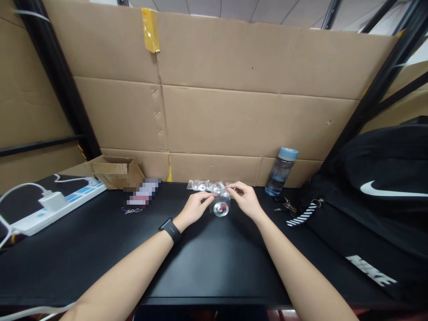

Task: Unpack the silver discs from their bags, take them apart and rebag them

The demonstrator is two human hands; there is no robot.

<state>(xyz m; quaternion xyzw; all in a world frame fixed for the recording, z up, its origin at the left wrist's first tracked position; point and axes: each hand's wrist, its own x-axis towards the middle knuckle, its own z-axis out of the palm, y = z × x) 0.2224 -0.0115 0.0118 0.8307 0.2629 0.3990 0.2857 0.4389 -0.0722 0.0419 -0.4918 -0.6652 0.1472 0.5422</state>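
A small clear plastic bag [221,208] holds a round, silvery item with a red mark on it. My left hand [195,208], with a black watch on its wrist, pinches the upper left edge of this bag. At the bag's upper right, the fingers of my right hand [245,199] are closed on the plastic. Just behind my fingertips lies a row of similar clear bags [202,185] with shiny round items inside, partly hidden by my hands. How many there are cannot be told exactly.
To the left are a white power strip [72,200] with a plugged-in adapter, an open cardboard box [115,171] and a blurred card [144,192]. A blue-capped water bottle [281,171], keys [289,205] and a black backpack [374,223] stand right. Cardboard [214,120] walls the back.
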